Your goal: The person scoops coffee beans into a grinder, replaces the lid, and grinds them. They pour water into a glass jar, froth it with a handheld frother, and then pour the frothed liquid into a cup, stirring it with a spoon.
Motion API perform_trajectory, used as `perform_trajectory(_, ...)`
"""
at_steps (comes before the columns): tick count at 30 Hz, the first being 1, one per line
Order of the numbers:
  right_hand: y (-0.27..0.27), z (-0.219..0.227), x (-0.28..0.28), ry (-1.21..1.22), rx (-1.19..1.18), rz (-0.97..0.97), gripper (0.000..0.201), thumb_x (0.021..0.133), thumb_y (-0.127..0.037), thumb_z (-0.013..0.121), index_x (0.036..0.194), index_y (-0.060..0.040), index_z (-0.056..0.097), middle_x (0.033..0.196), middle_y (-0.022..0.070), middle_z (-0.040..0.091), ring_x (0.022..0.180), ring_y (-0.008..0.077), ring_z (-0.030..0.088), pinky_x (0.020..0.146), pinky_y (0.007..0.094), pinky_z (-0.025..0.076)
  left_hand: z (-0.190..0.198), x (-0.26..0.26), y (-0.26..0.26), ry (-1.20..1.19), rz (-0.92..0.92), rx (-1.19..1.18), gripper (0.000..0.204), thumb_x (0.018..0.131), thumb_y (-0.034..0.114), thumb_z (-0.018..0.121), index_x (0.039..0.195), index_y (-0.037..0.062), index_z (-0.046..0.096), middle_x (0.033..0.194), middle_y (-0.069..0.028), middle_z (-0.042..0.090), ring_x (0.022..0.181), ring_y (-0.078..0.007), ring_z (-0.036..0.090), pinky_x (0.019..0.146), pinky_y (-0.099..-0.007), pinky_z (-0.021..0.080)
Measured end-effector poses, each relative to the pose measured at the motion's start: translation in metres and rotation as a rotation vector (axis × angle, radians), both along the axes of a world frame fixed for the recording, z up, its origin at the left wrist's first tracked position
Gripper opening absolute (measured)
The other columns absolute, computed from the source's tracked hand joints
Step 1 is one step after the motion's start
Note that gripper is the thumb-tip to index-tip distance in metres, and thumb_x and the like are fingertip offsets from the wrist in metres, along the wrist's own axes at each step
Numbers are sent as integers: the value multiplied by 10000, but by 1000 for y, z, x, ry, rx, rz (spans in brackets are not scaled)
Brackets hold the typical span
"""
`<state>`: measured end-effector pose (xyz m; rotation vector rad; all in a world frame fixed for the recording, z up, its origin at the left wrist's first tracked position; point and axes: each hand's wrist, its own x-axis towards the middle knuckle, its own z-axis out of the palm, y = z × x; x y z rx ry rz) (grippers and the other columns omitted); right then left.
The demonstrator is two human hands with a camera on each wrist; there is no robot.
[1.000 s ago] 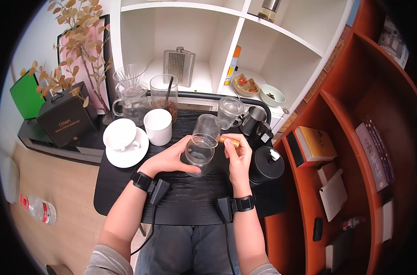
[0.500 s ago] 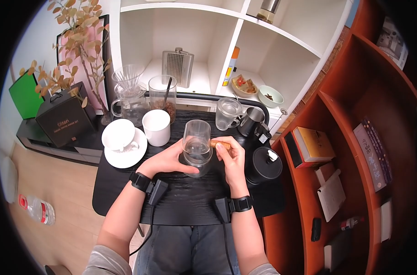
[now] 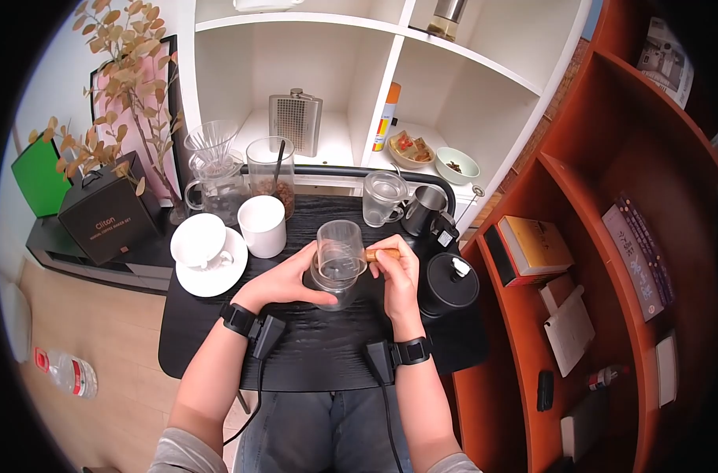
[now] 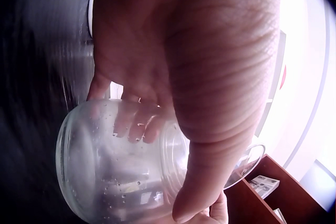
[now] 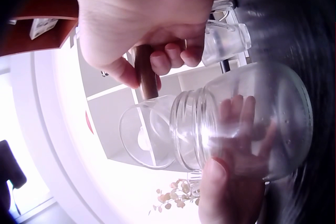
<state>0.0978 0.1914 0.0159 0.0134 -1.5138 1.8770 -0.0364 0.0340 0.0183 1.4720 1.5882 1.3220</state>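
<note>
My left hand (image 3: 284, 280) holds a clear glass jar (image 4: 115, 166) low over the black table, fingers and thumb round its sides. Droplets cling to the jar's wall, and its ridged neck shows in the right wrist view. With my right hand (image 3: 398, 276) I grip the wooden handle (image 5: 145, 71) of a clear glass cup (image 3: 340, 236). The cup lines up with the jar's mouth, its lower end right at the neck.
Behind my left hand stand a white mug (image 3: 262, 229), a white cup on a saucer (image 3: 217, 285), a glass server and a bean canister (image 3: 270, 169). Around my right hand are a glass mug (image 3: 382, 201), a steel pitcher (image 3: 424, 211) and a black lidded canister (image 3: 449, 288).
My right hand has moved the wooden-handled glass cup left and down to the jar's mouth. My left hand keeps holding the jar; the head view has shifted slightly.
</note>
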Motion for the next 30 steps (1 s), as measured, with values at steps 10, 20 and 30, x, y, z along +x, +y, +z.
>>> perform_trajectory(10,1,0,0,53,-49,-132,58,859,-69,534,862,-20,566,758,18,549,602,49,420,549,195,326,-5,-3,2,-27,-25,-15,873,673,139,818,1373,31,309,1325,-70,420,1236,-146,378,1062,-305,283)
perform_trajectory(20,-2,4,-1,36,-59,-202,72,898,-97,552,892,-27,569,734,-12,528,583,22,395,513,175,309,-4,-4,2,29,-22,-23,864,689,176,805,1381,47,304,1352,-63,381,1283,-169,341,1065,-372,303)
perform_trajectory(30,-3,0,-3,-73,89,-184,114,906,-88,572,986,-16,612,829,-12,588,727,28,481,650,178,394,-1,-2,1,22,-19,-17,887,688,182,807,1397,52,289,1369,-72,365,1286,-178,339,1064,-370,311)
